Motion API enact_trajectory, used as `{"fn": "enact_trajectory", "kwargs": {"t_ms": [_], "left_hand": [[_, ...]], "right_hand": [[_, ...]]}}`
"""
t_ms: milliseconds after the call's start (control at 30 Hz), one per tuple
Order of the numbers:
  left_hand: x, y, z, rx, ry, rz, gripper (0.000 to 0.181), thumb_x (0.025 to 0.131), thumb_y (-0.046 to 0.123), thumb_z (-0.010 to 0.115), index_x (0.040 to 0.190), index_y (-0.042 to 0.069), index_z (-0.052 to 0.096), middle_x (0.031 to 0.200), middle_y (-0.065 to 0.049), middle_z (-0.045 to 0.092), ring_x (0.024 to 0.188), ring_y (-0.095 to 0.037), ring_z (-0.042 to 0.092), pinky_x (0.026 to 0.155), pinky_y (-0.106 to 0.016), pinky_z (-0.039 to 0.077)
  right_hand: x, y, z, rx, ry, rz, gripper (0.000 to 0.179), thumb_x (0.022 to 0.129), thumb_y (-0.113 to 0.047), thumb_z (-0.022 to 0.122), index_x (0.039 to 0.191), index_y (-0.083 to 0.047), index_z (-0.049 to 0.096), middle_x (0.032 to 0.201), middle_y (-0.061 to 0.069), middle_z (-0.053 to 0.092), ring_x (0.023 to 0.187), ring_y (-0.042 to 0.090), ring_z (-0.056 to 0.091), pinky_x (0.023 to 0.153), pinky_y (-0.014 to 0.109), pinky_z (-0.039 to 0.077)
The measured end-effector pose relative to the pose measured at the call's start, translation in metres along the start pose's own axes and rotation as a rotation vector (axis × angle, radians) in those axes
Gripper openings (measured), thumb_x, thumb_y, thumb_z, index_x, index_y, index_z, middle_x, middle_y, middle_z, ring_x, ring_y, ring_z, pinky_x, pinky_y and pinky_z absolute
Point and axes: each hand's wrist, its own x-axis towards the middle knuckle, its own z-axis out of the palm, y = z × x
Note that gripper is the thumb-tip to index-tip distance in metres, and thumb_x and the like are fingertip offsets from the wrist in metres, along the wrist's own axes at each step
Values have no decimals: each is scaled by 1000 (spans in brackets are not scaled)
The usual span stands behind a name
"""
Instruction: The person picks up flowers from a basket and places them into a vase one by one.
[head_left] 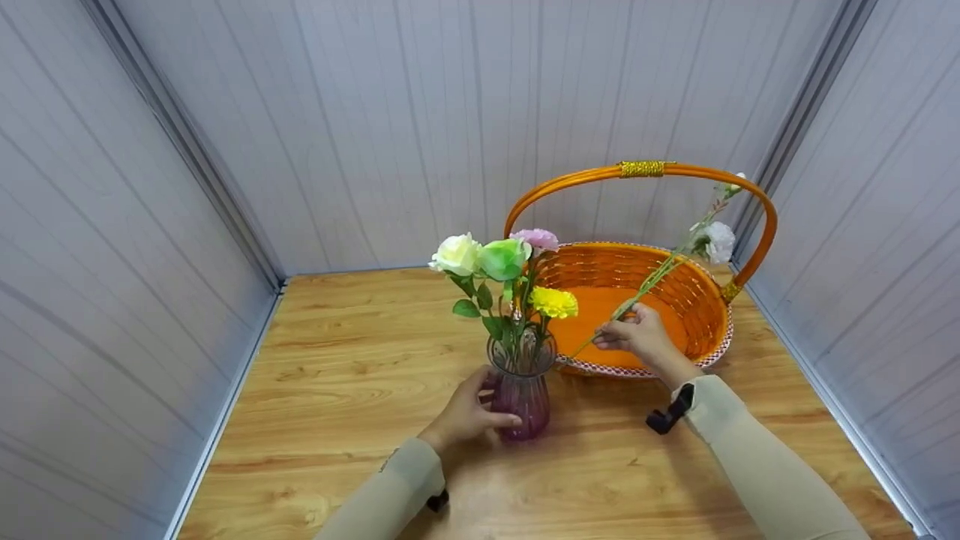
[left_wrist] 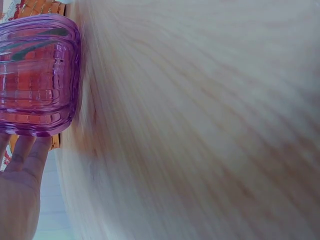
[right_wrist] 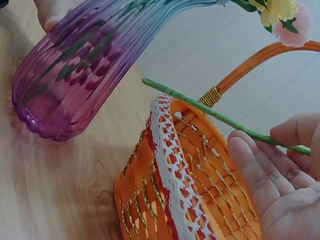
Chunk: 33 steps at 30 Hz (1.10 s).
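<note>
My left hand (head_left: 469, 411) holds a ribbed glass vase (head_left: 525, 412), purple at its base, with the thumb across its front and the fingers at its left side. The vase stands upright on the table and holds a cream rose (head_left: 457, 255), a green rose (head_left: 502, 259), a pink carnation (head_left: 537, 238) and a yellow carnation (head_left: 553, 302). Over the orange basket (head_left: 720, 341), my right hand (head_left: 637, 334) pinches the green stem (right_wrist: 225, 120) of a white carnation (head_left: 718, 242) between thumb and fingers. The stem's cut end points down toward the vase, apart from it.
The basket stands right of the vase, with a tall arched handle (head_left: 562, 182) and a red-and-white trimmed rim (right_wrist: 172, 165). Pale panel walls (head_left: 375, 135) enclose the wooden table (head_left: 337, 390) at the back and both sides.
</note>
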Motion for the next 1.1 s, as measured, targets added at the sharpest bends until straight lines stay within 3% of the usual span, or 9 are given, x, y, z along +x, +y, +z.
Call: {"fn": "enact_trajectory", "kwargs": {"t_ms": [500, 800, 1100], "left_hand": [[0, 1, -1, 13, 3, -13, 76, 81, 24, 98, 143, 12, 55, 140, -17, 63, 136, -40, 63, 120, -57, 53], [0, 1, -1, 24, 0, -6, 76, 81, 25, 98, 142, 12, 55, 139, -15, 64, 136, -34, 63, 121, -57, 52], [-1, 1, 0, 19, -1, 1, 76, 81, 25, 98, 142, 14, 55, 140, -14, 63, 136, -34, 63, 121, -56, 52]], "right_hand": [[-7, 8, 12, -13, -28, 2, 14, 107, 5, 59, 97, -2, 51, 94, 12, 81, 87, 21, 82, 87, 38, 70], [-14, 9, 21, -53, -1, -60, 16, 106, 5, 62, 97, -2, 51, 98, 11, 82, 89, 19, 83, 87, 35, 70], [-23, 5, 29, -137, 20, -148, 15, 106, 4, 64, 98, 1, 52, 103, 14, 82, 92, 19, 83, 91, 42, 69]]}}
